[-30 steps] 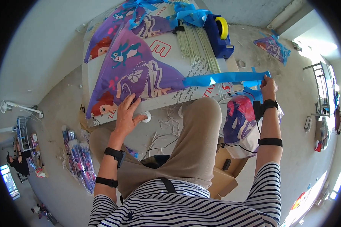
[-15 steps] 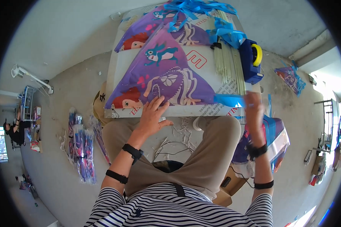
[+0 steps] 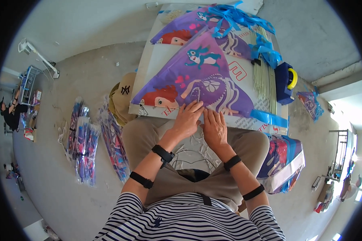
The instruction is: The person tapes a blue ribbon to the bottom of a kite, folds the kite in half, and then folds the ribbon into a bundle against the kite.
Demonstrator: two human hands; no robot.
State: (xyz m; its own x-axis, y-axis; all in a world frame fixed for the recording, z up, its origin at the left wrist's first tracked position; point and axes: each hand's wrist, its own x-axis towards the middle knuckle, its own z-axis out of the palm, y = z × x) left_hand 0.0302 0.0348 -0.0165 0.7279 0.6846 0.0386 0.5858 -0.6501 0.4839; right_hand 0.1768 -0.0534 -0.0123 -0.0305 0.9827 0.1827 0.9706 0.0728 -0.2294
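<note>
A purple triangular kite sail (image 3: 207, 82), printed with a red-haired figure and a blue animal, lies on a white printed board (image 3: 245, 80) across my knees. My left hand (image 3: 189, 118) rests on its lower edge, fingers stretched over the sheet. Close beside it, my right hand (image 3: 216, 127) lays its fingers on the same edge, tips pointing away from me. The hands almost touch, and their thumbs are largely hidden. From the sail's right corner runs a blue ribbon (image 3: 269, 117). Another kite sail (image 3: 177, 37) lies partly beneath, farther up the board.
Blue ribbons (image 3: 241, 18) and a bundle of thin pale rods (image 3: 264, 82) lie on the board's far right, beside a blue tape dispenser (image 3: 284, 86) with a yellow roll. Wrapped bundles (image 3: 84, 148) and a cap (image 3: 122, 98) are at left. A packed bundle (image 3: 283, 160) stands at right.
My right hand has moved left from the blue ribbon to the sail's lower edge, beside my left hand. My left hand has shifted right along the edge. The whole view has turned slightly.
</note>
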